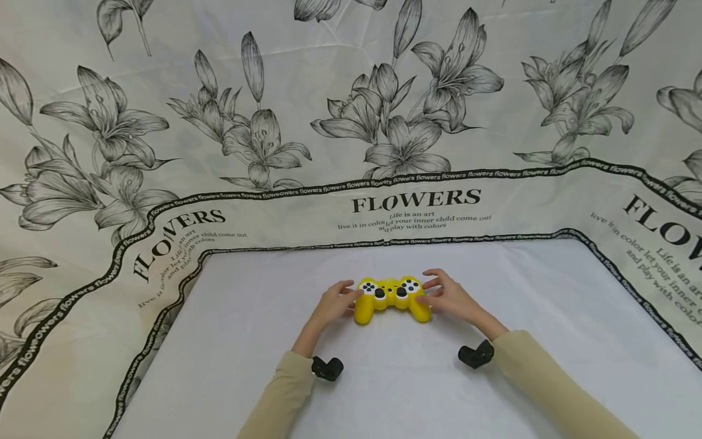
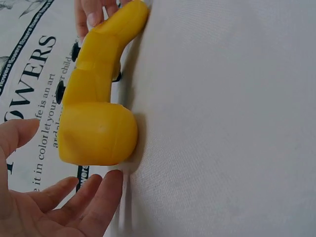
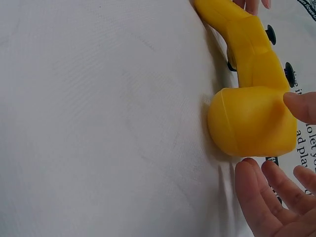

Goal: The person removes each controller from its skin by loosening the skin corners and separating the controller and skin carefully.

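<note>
A yellow game controller (image 1: 390, 295) with black thumbsticks and white button areas lies face up on the white cloth. At its left end is my left hand (image 1: 333, 303), thumb above and fingers spread beside the grip; in the left wrist view a gap shows between the thumb and the controller (image 2: 96, 133). My right hand (image 1: 446, 297) is at the other end, fingers apart and loosely bent. In the right wrist view its thumb reaches the edge of the controller (image 3: 252, 121), while the other fingers (image 3: 254, 197) lie just beside it without curling round.
The white cloth-covered table (image 1: 395, 384) spreads around the controller. Behind and at both sides rises a pale curtain (image 1: 274, 219) printed with flowers and lettering. Black wrist cameras (image 1: 328, 368) sit at both sleeve cuffs.
</note>
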Demonstrator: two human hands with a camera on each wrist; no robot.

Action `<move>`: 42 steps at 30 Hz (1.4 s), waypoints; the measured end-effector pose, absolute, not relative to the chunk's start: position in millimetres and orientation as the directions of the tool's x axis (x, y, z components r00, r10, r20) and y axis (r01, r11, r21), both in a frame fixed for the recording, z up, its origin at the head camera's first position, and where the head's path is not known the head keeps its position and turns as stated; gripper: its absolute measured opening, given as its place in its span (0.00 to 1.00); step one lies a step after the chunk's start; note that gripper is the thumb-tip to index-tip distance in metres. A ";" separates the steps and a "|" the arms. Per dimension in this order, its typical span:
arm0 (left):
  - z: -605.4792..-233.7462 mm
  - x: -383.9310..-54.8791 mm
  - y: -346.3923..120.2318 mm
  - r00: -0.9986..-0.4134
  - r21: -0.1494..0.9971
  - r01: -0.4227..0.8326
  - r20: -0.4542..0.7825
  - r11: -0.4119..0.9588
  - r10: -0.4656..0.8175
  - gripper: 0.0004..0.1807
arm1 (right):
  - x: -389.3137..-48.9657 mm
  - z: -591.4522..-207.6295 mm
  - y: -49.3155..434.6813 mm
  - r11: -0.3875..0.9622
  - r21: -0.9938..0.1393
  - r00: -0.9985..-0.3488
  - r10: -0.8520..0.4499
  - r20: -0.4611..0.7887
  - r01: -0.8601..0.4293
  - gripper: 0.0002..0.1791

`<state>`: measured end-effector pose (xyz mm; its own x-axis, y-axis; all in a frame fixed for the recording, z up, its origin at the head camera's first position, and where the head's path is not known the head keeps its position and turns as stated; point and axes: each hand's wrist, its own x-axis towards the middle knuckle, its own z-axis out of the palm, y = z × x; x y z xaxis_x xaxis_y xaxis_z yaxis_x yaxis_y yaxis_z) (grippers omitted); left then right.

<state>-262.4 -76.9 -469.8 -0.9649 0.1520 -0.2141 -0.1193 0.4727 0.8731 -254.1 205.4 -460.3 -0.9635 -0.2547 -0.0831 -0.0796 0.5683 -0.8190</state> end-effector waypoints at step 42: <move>-485.0 -263.2 -67.5 -0.983 0.885 -0.081 -0.148 0.458 0.111 0.25 | -264.9 -466.7 201.7 0.592 -0.805 -0.941 -0.287 -0.180 -0.026 0.33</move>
